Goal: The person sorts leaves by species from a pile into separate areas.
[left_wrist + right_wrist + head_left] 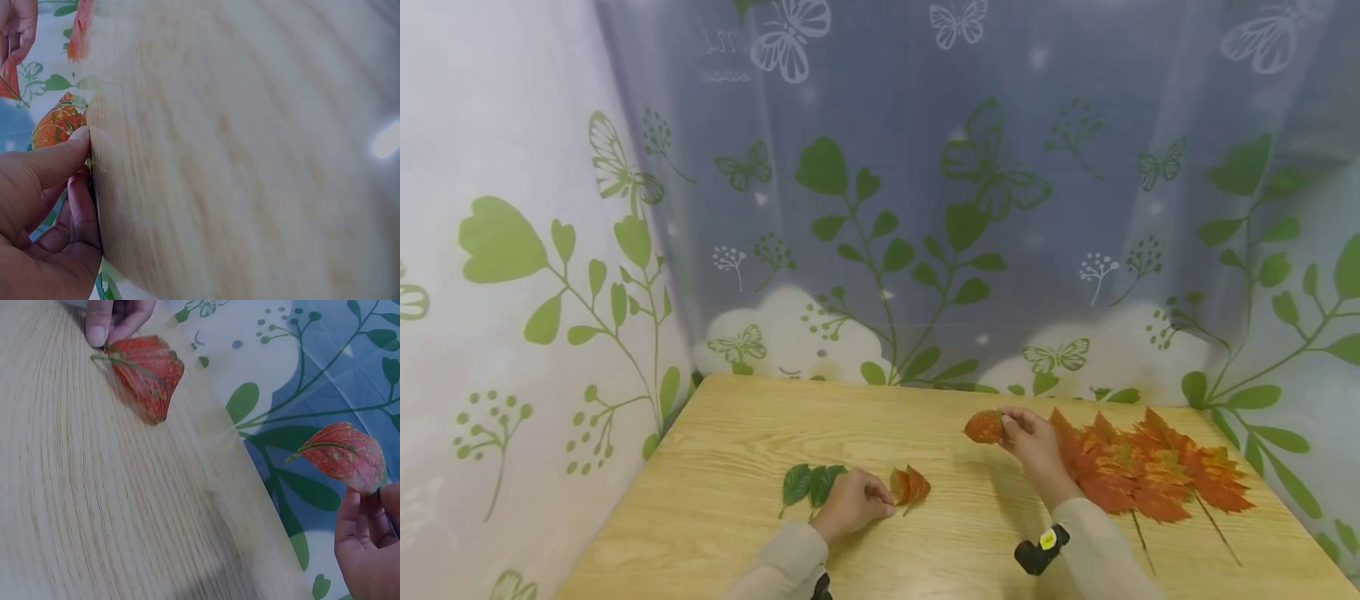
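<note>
Between thumb and fingers, my right hand [1036,446] pinches a single red-orange leaf [983,427], raised above the table. The right wrist view shows this held leaf [344,455] with its pale veins and short green stem. My left hand [853,502] is low at the table, its thumb and fingertips pinching the edge of a small group of overlapping red-orange leaves [912,487]. Those leaves [147,375] lie on the wood beside the left fingertips in the right wrist view. Partly behind the left hand are several green leaves [797,483].
Large orange maple-like leaves [1150,475] with dark stems lie spread on the right of the wooden table [737,417], beyond the right forearm. A curtain [880,108] printed with plants and butterflies hangs along the back and sides.
</note>
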Demonstrator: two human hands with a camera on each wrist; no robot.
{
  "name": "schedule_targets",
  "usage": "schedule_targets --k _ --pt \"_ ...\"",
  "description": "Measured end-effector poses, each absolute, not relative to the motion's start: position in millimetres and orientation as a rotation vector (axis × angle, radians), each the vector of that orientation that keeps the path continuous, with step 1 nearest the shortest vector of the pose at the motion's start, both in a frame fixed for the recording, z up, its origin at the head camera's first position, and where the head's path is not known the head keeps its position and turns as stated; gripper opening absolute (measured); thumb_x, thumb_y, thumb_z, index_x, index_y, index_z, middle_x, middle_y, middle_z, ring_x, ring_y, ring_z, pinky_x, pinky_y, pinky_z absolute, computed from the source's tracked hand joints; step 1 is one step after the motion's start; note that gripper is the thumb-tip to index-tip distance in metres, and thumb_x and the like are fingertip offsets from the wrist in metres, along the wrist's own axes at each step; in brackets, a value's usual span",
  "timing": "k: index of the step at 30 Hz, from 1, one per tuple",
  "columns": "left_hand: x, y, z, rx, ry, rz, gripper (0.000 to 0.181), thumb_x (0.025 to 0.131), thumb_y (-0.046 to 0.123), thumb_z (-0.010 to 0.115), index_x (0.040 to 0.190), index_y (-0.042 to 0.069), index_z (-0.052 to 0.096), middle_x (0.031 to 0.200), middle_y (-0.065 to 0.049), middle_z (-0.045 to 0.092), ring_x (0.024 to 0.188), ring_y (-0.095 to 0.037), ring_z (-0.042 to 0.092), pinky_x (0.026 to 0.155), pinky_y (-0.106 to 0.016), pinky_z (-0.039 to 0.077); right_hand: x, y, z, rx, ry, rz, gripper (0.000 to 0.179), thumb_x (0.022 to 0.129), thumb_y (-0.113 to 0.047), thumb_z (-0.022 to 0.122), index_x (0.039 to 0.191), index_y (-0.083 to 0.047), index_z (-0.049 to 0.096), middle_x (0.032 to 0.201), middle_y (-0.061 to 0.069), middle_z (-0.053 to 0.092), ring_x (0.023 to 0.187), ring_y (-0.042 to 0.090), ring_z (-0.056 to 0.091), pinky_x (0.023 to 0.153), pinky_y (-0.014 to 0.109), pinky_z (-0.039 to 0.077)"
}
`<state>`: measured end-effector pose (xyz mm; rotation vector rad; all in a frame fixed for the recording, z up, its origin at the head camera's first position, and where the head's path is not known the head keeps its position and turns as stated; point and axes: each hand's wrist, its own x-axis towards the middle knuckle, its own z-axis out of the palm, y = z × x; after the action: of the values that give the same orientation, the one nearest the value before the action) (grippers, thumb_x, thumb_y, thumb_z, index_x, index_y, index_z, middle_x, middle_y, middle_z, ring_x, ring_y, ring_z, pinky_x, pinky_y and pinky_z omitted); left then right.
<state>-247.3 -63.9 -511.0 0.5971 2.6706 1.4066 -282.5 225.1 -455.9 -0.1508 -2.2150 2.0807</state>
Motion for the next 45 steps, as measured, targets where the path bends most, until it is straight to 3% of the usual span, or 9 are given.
schedule_targets --k 8,24,33,36,40,45 --pt "-246 -67 -511 0.59 2.688 1.409 0.007 0.076 0.007 0.079 0.075 0.008 0.073 0.072 0.001 0.069 0.062 -0.005 0.056 0.058 -0.022 0.047 -276 222 -456 -0.135 -2.239 2.174 0.038 0.104 -0.011 0.039 0.14 0.001 0.039 0.098 -0.001 0.048 0.078 0.007 0.05 0.073 0.023 0.05" --pt "-244 -69 -510 0.575 2.66 1.418 0.006 0.078 0.007 0.078 0.076 0.006 0.072 0.07 0.0 0.067 0.06 -0.004 0.055 0.056 -0.022 0.046 -266 198 -484 -0.051 -2.468 2.245 0.034 0.1 -0.01 0.049 0.129 0.007 0.053 0.084 -0.002 0.047 0.068 0.01 0.04 0.061 0.025 0.042" --pt "-244 -65 -510 0.571 2.668 1.402 0.007 0.077 0.008 0.079 0.075 0.008 0.072 0.07 0.002 0.067 0.061 -0.004 0.054 0.057 -0.022 0.046 -269 174 -508 0.121 -2.683 1.83 0.019 0.095 -0.003 0.056 0.108 0.004 0.068 0.092 0.007 0.065 0.068 0.012 0.05 0.057 0.026 0.044" --pt "-245 -64 -511 0.574 2.667 1.402 0.007 0.077 0.009 0.079 0.075 0.008 0.073 0.07 0.003 0.067 0.061 -0.004 0.054 0.057 -0.022 0.046 -272 168 -514 0.224 -2.694 1.657 0.015 0.092 0.001 0.058 0.101 0.004 0.07 0.091 0.012 0.068 0.071 0.014 0.055 0.059 0.026 0.046" --pt "-246 -64 -511 0.583 2.669 1.405 0.007 0.077 0.009 0.079 0.075 0.008 0.073 0.07 0.003 0.067 0.061 -0.004 0.054 0.057 -0.022 0.046 -277 162 -517 0.304 -2.687 1.472 0.013 0.09 0.003 0.061 0.094 0.0 0.072 0.094 0.012 0.071 0.087 0.02 0.063 0.075 0.034 0.052" --pt "-247 -64 -511 0.604 2.676 1.408 0.007 0.077 0.008 0.079 0.075 0.008 0.073 0.07 0.003 0.068 0.061 -0.003 0.054 0.057 -0.021 0.047 -281 156 -517 0.304 -2.68 1.429 0.012 0.089 0.002 0.062 0.092 -0.003 0.073 0.093 0.01 0.071 0.092 0.027 0.064 0.08 0.042 0.052"
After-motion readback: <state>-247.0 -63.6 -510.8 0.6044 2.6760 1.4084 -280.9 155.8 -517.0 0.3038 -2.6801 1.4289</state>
